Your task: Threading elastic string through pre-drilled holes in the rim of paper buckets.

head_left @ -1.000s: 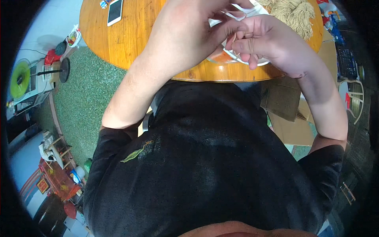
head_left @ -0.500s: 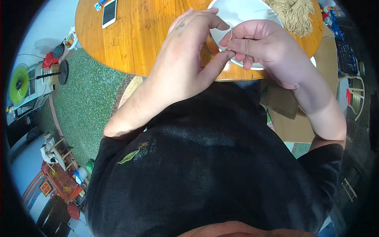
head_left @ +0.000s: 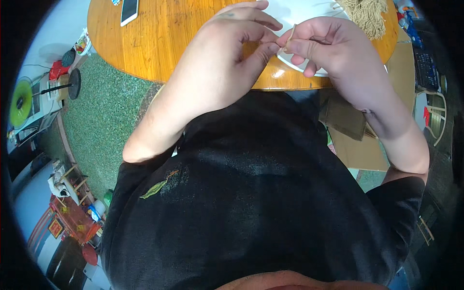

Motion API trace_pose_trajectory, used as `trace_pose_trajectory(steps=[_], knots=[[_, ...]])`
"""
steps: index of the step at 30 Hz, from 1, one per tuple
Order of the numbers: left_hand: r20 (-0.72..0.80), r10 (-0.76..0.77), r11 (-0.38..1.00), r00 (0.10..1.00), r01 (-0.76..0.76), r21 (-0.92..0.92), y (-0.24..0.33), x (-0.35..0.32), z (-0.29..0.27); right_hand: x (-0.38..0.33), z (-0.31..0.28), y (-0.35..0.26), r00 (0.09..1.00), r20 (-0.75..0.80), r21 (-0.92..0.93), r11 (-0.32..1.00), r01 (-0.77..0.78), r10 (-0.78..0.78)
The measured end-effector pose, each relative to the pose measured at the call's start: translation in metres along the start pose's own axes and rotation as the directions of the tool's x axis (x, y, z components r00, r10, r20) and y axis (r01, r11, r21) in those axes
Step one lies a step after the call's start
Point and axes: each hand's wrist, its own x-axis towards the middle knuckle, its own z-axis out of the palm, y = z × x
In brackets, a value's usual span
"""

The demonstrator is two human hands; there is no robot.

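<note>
A short piece of beige yarn (head_left: pixel 292 35) pokes up between the thumb and forefinger of my right hand (head_left: pixel 338 50), which is pinched shut on it. Close against it, my left hand (head_left: pixel 217 58) has its thumb and forefinger tips together on the yarn's other part, while its remaining fingers stretch out above. Most of that pinch point is covered by the fingertips. Behind both hands is a white bowl (head_left: pixel 282 12), partly hidden by them. A heap of beige yarn (head_left: pixel 372 19) lies at the bowl's far right.
The round wooden table (head_left: pixel 154 48) carries a phone (head_left: pixel 129 10) at its far left. Brown cardboard (head_left: pixel 355 150) is below the table's right side. A green fan (head_left: pixel 21 103) stands at the left, beyond the green floor (head_left: pixel 101 106).
Both hands have shifted slightly right. My left thumb and forefinger, apart before, have closed together at the yarn. The view has moved a little, so the table sits higher.
</note>
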Motion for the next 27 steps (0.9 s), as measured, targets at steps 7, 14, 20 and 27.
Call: trace_pose_trajectory(steps=[7,14,20,27], knots=[[0.091,-0.351,0.936,0.932,0.347,0.053,0.02,0.007,-0.003,-0.006,-0.002,-0.002,1.0,-0.024,-0.03,0.999,-0.017,0.016],[0.079,-0.359,0.933,0.93,0.358,0.032,0.014,0.005,-0.004,-0.002,0.0,-0.004,0.997,-0.058,0.02,0.999,-0.048,0.049],[0.068,-0.375,0.926,0.925,0.377,-0.028,0.01,0.0,-0.001,0.001,-0.011,-0.005,0.993,0.015,0.224,0.968,-0.114,0.114],[0.051,-0.381,0.923,0.923,0.383,-0.032,0.013,-0.004,0.005,0.006,-0.013,-0.003,0.999,0.028,0.067,0.997,-0.039,0.037]])
